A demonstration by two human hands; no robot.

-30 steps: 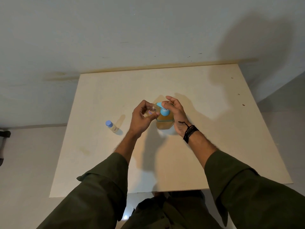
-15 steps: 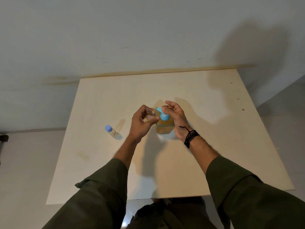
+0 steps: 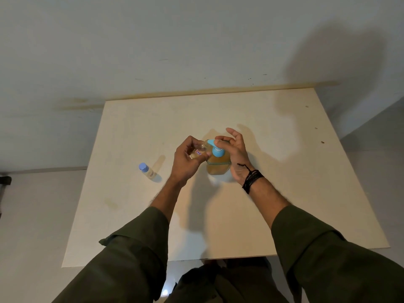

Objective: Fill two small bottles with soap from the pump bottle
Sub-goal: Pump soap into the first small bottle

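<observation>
A pump bottle [image 3: 218, 166] of amber soap with a light blue pump head stands at the middle of the table. My left hand [image 3: 185, 161] grips a small clear bottle [image 3: 199, 151] with a red-and-blue label, tilted, its mouth held at the pump's spout. My right hand [image 3: 237, 157] rests over the pump head from the right, one fingertip on top of the head and the other fingers spread and raised. A second small bottle [image 3: 147, 170] with a blue cap stands upright to the left, apart from both hands.
The pale wooden table [image 3: 284, 193] is pushed against a grey-white wall. Its right side bears a few dark specks [image 3: 322, 142]. My green sleeves and lap fill the bottom of the view.
My right hand's fingers have lifted and spread wider above the pump head. The left hand keeps the small bottle at the spout. The camera has tilted slightly.
</observation>
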